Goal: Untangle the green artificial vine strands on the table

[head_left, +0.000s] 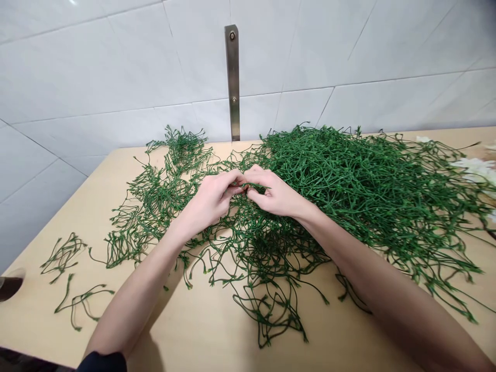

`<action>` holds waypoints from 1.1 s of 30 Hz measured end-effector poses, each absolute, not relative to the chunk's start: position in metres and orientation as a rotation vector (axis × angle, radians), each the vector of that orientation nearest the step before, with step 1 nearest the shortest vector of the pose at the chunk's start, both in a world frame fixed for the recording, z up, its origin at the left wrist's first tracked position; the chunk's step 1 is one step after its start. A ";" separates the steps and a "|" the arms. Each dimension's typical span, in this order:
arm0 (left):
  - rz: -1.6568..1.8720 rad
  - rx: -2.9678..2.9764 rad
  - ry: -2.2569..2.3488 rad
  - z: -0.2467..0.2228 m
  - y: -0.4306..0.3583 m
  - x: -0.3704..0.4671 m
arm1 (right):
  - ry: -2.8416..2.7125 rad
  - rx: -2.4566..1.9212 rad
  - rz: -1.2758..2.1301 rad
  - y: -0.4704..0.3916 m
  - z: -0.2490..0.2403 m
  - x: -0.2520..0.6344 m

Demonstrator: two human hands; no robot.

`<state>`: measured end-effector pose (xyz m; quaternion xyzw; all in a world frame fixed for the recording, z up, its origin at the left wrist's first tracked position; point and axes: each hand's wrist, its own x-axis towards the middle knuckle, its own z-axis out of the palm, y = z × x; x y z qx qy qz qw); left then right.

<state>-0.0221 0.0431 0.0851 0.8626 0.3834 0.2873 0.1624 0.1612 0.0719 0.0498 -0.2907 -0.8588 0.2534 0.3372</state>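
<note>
My left hand point(217, 196) and my right hand point(269, 191) meet over the middle of the table, fingertips touching or nearly so. Both pinch a thin green stem point(258, 185), whose end sticks out across my right fingers. The exact grip between the fingertips is partly hidden. Beyond and to the right of my right hand lies a big tangled heap of green stems point(349, 181). A looser spread of stems point(155, 191) lies to the left of my left hand, and more stems point(271, 248) are under and in front of both hands.
The wooden table point(209, 330) stands against a tiled wall point(116, 72) with a metal bracket point(233, 77). White flowers point(475, 169) lie at the far right. Small loose stems point(64, 256) are near the left edge, beside a dark round object point(10, 287).
</note>
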 end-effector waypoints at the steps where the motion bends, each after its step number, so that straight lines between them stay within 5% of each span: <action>1: 0.819 2.459 1.103 0.086 0.043 -0.023 | -2.226 -0.760 0.656 0.073 0.048 0.162; 11: 0.906 2.425 1.340 0.090 0.046 -0.028 | -2.039 -0.905 0.492 0.072 0.054 0.167; 28: 0.808 2.492 1.316 0.087 0.043 -0.027 | -1.937 -0.928 0.894 0.072 0.065 0.167; 33: 0.832 2.497 1.327 0.087 0.043 -0.026 | -2.161 -0.960 0.486 0.068 0.065 0.168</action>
